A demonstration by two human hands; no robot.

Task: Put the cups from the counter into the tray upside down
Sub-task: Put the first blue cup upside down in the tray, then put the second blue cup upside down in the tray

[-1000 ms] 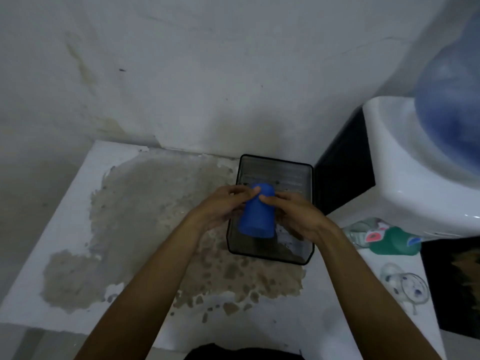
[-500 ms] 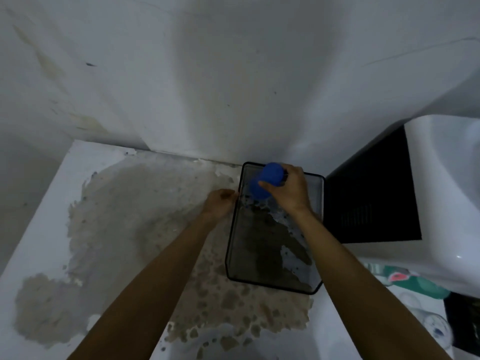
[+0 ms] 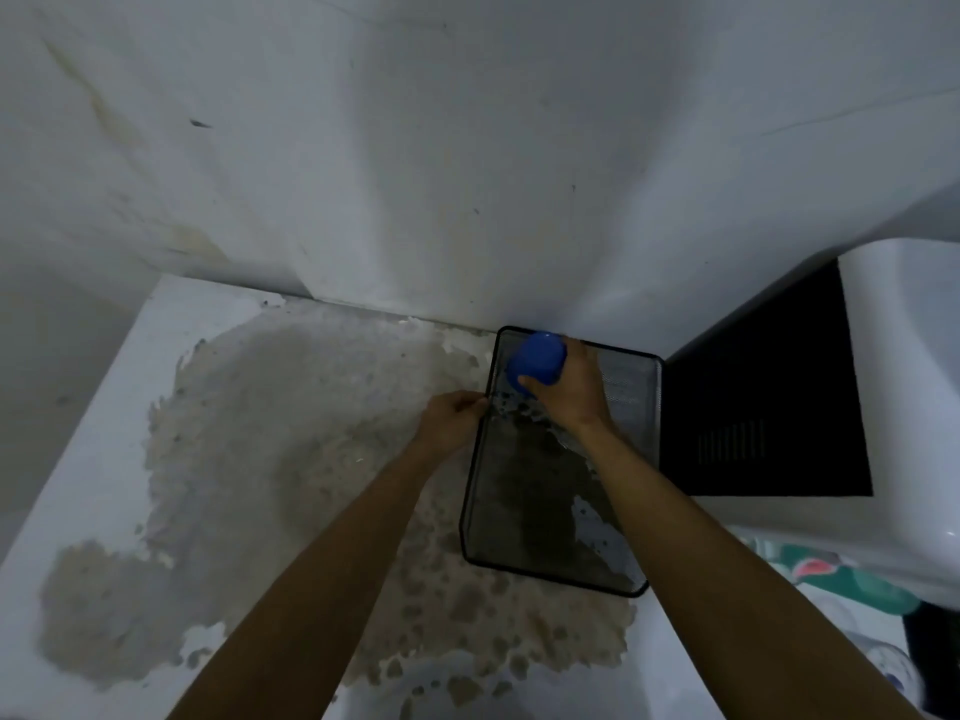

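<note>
Right hand point(image 3: 574, 389) grips the blue cup point(image 3: 535, 362) in the mesh tray's point(image 3: 558, 578) far-left corner, upside down I think. Left hand point(image 3: 451, 420) pinches the tray's left rim.

Looks like a plain home utility or pantry corner, not a lab or shop. White counter point(image 3: 104, 459) with the paint worn off in a big bare patch, set against a stained, scuffed white wall point(image 3: 415, 148). White water dispenser point(image 3: 909, 407) with a black vented back at right. Black mesh tray point(image 3: 519, 566) on the counter. Dim light; clutter at lower right too blurred to tell.
</note>
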